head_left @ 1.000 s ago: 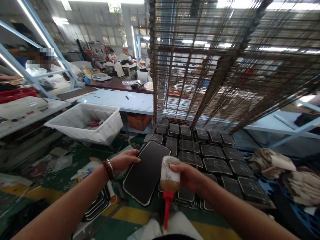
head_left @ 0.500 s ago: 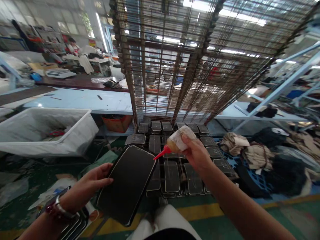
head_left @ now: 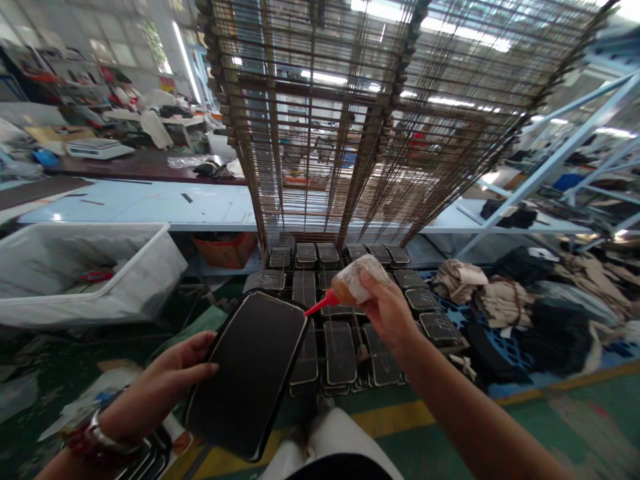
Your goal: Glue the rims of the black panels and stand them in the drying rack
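My left hand (head_left: 187, 373) grips the left edge of a flat black panel (head_left: 250, 373) with rounded corners, the thumb lying on its top face. A thin pale line runs along the panel's rim. In my right hand (head_left: 385, 307) is a squeeze bottle (head_left: 357, 279), whitish and stained, with amber-coloured contents. It is tilted, and its red nozzle (head_left: 323, 302) points left and down, with the tip at the panel's upper right corner. Whether the tip touches the rim I cannot tell.
Behind the panel, several similar dark panels (head_left: 341, 353) lie in rows on a rack under raised wire shelves (head_left: 320, 133). A white bin (head_left: 95, 267) stands left, near a light blue table (head_left: 200, 203). Folded beige cloth (head_left: 505, 305) lies right. Far left, a person (head_left: 125, 93) is seen.
The view has turned slightly right. The nozzle tip stays at the panel's upper right corner, and both hands keep their hold.
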A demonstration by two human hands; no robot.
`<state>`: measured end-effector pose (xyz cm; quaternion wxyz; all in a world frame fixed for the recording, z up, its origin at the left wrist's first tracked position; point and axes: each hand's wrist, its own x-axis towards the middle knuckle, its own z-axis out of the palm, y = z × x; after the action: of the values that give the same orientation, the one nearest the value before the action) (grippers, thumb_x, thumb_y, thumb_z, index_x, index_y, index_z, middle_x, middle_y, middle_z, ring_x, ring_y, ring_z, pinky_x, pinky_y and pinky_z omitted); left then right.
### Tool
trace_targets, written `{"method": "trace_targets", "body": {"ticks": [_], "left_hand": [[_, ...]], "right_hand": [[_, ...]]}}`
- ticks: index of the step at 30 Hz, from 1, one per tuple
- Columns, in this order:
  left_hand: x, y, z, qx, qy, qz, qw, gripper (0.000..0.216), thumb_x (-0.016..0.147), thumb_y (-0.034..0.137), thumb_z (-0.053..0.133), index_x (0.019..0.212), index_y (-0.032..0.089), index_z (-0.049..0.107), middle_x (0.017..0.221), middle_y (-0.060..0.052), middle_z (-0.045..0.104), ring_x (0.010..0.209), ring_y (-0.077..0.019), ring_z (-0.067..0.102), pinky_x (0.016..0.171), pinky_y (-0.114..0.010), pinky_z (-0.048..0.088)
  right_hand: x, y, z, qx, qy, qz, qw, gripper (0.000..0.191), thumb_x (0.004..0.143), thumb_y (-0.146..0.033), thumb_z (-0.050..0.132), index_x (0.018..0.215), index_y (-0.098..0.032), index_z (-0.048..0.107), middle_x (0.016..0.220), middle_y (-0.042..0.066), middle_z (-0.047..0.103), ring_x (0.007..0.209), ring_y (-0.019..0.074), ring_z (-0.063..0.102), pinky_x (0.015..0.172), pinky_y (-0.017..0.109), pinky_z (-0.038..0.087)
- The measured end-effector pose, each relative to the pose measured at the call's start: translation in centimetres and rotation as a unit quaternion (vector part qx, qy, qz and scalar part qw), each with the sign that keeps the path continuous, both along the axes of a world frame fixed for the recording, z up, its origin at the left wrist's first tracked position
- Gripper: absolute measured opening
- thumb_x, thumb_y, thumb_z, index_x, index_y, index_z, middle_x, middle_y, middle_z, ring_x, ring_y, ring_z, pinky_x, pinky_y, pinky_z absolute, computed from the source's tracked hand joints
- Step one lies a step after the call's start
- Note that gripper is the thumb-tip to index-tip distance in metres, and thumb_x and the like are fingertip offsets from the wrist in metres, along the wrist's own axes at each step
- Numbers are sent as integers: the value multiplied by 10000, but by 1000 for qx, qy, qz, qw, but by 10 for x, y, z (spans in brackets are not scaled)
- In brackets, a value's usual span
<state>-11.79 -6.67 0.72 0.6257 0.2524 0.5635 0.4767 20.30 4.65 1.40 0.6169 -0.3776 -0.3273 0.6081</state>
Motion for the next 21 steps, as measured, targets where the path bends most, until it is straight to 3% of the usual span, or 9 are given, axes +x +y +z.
{"method": "trace_targets", "body": {"ticks": [10,17,21], "left_hand": [[4,6,0,-20,2,-62,998,299,624,152,873,891,189,744,939,-65,779,846,-235,728,743,-279,597],[13,13,4,-35,-10,-74,997,332,581,184,898,872,193,736,923,-64,782,817,-250,726,730,-316,595],[15,17,2,-37,-16,-69,997,355,577,154,897,893,192,741,891,-61,783,773,-239,729,687,-301,597]], "right_hand": [[1,0,-13,-45,29,-30,998,450,537,-373,936,864,-166,707,794,24,709,672,182,639,528,269,535],[1,-8,-20,-60,22,-32,997,433,545,-379,931,847,-165,708,761,15,693,638,167,614,475,244,500],[-1,-15,-26,-58,21,-20,998,417,591,-383,915,878,-163,707,806,29,701,681,178,632,535,267,530]]}}
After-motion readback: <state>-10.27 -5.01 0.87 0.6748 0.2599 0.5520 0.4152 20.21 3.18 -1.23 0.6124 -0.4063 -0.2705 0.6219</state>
